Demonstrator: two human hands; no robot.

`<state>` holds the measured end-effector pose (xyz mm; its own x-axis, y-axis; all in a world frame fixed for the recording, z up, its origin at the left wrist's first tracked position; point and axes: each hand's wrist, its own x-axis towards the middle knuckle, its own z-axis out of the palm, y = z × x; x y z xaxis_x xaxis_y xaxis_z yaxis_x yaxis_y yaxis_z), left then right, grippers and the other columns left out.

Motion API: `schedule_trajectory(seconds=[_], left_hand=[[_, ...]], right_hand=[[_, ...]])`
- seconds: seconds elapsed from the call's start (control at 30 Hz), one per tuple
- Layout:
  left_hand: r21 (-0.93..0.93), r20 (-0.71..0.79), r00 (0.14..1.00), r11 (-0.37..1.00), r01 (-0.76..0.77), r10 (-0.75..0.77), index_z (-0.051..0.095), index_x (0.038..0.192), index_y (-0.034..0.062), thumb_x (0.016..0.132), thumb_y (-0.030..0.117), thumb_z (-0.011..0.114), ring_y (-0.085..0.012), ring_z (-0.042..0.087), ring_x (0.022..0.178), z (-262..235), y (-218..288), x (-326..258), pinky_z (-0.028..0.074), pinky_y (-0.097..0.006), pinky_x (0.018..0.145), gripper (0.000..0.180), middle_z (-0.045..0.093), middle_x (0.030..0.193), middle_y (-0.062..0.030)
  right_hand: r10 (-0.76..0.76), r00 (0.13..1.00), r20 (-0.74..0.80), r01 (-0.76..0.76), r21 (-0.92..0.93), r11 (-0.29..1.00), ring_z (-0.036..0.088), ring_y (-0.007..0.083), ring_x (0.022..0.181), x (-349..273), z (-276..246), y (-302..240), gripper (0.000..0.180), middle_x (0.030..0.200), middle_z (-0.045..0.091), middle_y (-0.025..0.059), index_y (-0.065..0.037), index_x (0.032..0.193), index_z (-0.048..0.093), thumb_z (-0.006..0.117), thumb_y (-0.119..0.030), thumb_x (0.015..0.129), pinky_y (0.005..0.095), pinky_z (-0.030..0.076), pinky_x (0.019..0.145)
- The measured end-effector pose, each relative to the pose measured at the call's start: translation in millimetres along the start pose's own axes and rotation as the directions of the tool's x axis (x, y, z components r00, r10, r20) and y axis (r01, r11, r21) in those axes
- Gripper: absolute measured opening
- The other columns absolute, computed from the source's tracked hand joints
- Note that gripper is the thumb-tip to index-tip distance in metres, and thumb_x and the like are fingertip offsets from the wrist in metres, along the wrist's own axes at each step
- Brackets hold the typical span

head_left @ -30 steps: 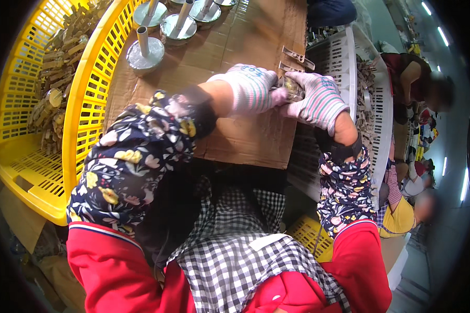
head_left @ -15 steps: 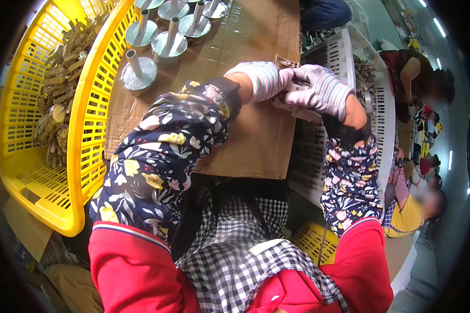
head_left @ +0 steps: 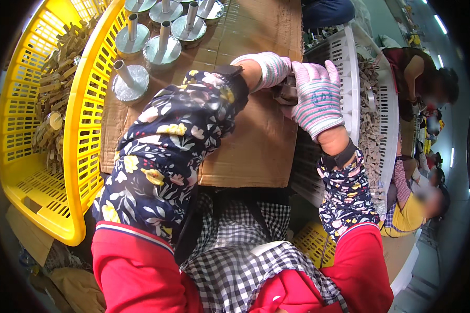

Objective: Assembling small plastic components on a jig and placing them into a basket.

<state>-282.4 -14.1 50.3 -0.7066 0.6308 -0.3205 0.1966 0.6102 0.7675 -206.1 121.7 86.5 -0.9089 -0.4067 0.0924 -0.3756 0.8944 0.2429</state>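
Note:
Both my hands wear striped knit gloves and meet above the right side of the cardboard sheet (head_left: 250, 146). My left hand (head_left: 269, 71) is closed on a small shiny metal part (head_left: 286, 95), its fingertips partly hidden. My right hand (head_left: 318, 99) stands just right of that part, its back showing and its fingers stretched upward and apart. The thumb of this hand lies along the part's lower side. What exactly the part is, I cannot make out.
On the cardboard's left stand several round metal discs with upright tubes (head_left: 130, 83). A yellow basket (head_left: 83, 130) at the left holds many small tan pieces (head_left: 57, 88). Close on the right is a white basket (head_left: 351, 88) with similar grey-brown pieces (head_left: 369, 104). Other people sit farther right.
My right hand has straightened its fingers, which were bent around the work, and turned its back into view. A tan piece that stuck up above the hands no longer shows.

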Motion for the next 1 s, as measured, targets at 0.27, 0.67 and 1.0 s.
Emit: schedule_trajectory(seconds=[0.27, 0.67, 1.0], left_hand=[[-0.190, -0.356, 0.933, 0.982, -0.023, -0.047, 0.062, 0.087, -0.0006, 0.093, 0.043, 0.028, -0.0346, 0.057, 0.089, 4, -19, -21, 0.041, -0.038, 0.084, 0.056, 0.063, 0.089, -0.0187], [0.266, -0.242, 0.955, 0.958, -0.105, 0.171, 0.062, 0.092, 0.0052, 0.092, 0.042, 0.026, -0.0359, 0.059, 0.088, -1, -12, -20, 0.044, -0.041, 0.081, 0.051, 0.064, 0.088, -0.0182], [0.136, -0.043, 0.997, 0.989, -0.052, 0.058, 0.064, 0.095, 0.0024, 0.090, 0.053, 0.016, -0.0351, 0.057, 0.097, 0, -2, 15, 0.039, -0.039, 0.089, 0.070, 0.063, 0.095, -0.0213]], right_hand=[[0.021, 0.992, 0.123, -0.021, 0.000, 1.000, 0.049, 0.0249, 0.107, 6, -7, 3, 0.074, 0.106, 0.055, 0.0086, -0.011, 0.115, 0.049, 0.080, -0.031, 0.050, 0.0445, 0.024, 0.103], [0.074, 0.930, 0.359, -0.107, 0.073, 0.992, 0.054, 0.0271, 0.103, 44, -25, 16, 0.069, 0.105, 0.060, 0.0118, -0.009, 0.109, 0.056, 0.077, -0.039, 0.050, 0.0391, 0.034, 0.097], [-0.010, 0.821, 0.571, -0.132, 0.207, 0.969, 0.055, 0.0314, 0.106, 66, -20, 46, 0.078, 0.112, 0.059, 0.0154, -0.009, 0.119, 0.054, 0.074, -0.042, 0.051, 0.0388, 0.041, 0.094]])
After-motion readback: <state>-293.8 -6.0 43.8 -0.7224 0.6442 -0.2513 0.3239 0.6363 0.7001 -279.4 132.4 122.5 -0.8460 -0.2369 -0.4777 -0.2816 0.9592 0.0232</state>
